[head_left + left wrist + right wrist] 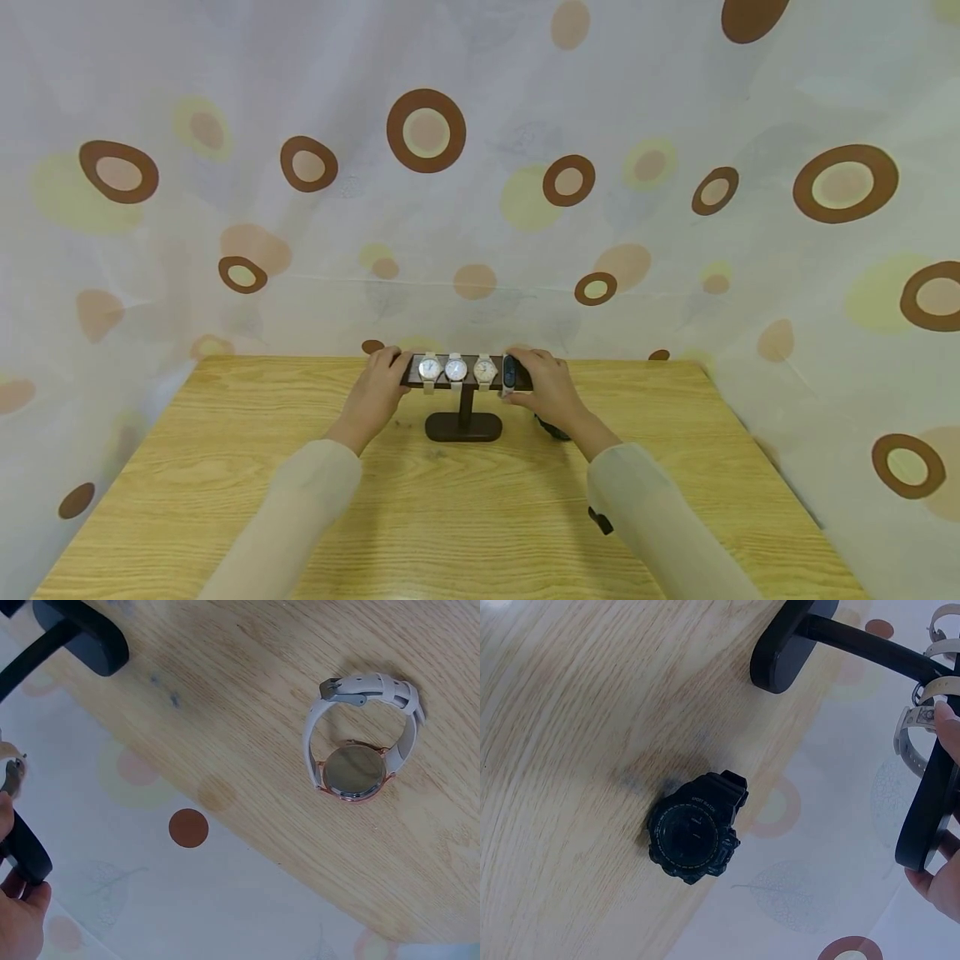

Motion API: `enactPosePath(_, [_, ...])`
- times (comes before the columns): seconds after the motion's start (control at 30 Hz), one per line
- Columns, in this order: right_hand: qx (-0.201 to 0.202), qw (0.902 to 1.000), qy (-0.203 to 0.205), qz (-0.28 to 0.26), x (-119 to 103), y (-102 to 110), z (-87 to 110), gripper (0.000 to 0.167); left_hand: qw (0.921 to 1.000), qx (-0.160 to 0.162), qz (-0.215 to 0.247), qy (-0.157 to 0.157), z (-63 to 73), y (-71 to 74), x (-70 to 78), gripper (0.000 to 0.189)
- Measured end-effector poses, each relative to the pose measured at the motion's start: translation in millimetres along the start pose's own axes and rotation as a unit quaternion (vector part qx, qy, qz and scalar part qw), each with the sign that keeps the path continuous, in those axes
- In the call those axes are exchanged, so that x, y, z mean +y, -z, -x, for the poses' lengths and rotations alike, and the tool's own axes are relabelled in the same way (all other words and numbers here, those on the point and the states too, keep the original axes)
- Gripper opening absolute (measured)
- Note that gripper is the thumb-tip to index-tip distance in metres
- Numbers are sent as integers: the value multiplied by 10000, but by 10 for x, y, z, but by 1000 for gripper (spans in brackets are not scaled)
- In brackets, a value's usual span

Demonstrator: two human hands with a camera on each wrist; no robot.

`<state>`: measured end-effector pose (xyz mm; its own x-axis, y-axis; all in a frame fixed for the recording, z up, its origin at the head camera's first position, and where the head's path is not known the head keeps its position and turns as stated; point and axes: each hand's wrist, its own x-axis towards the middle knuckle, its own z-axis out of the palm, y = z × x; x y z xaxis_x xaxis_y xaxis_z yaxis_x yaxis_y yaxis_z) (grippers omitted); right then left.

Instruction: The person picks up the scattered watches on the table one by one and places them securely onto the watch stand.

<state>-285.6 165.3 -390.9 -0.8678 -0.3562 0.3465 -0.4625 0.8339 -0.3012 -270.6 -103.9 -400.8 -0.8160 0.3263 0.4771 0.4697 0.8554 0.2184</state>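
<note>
A dark watch stand [463,427] with a crossbar on one post stands near the table's far edge. Three pale-strapped watches [456,369] and a fitness band [509,372] with a dark face and light strap hang on the bar. My left hand [378,387] grips the bar's left end, fingers over the top. At the right end my right hand [551,387] holds the bar, its thumb close under the band. In the right wrist view a fingertip touches the band's light strap [913,731].
A black sports watch [690,832] lies on the table beside the stand, partly behind my right wrist in the head view. A white-strapped watch with a rose-gold case [355,772] stands by my left hand. A black strap-like piece [600,521] shows beside my right sleeve.
</note>
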Motion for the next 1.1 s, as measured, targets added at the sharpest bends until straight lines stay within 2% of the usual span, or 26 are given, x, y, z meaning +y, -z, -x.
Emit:
enactPosePath(0.23, [53,9999,96,-16,12,-16,14,73,9997,203,30,-124,22,-28,-26,55])
enactPosePath(0.43, [59,9998,186,61,8,-20,23,73,9996,266,85,-105,46,-47,-54,61])
enactPosePath(0.77, [122,9997,202,-11,-12,7,38,75,9986,-30,319,428,149,-22,-155,68])
enactPosePath(0.93, [523,9983,230,-99,-32,-5,84,79,9952,-246,374,869,250,10,-259,60])
enactPosePath(1.03, [1046,9937,335,-213,-65,-37,123,76,9904,-465,400,1243,322,41,-315,56])
enactPosePath(1.1, [1512,9867,511,-298,-98,-68,151,70,9857,-620,411,1509,373,64,-348,53])
